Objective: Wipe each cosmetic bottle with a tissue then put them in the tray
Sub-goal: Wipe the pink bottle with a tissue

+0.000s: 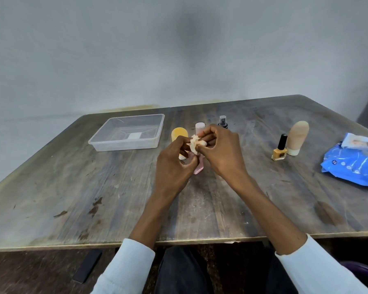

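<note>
Worn wooden tabletop (115, 187), frame centre: left hand (172, 166) and right hand (223, 153) pinch tissue (196, 145) around pink bottle (199, 167). Tray (125, 145), upper left, holds no bottles; all bottles remain.

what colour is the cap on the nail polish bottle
Black, on a mustard-yellow nail polish bottle; the head view shows it clearly, right of the hands.

Clear tray (125, 143), yellow tube (179, 133), blue wipes pack (353, 166), grey-brown table (72, 187).
</note>
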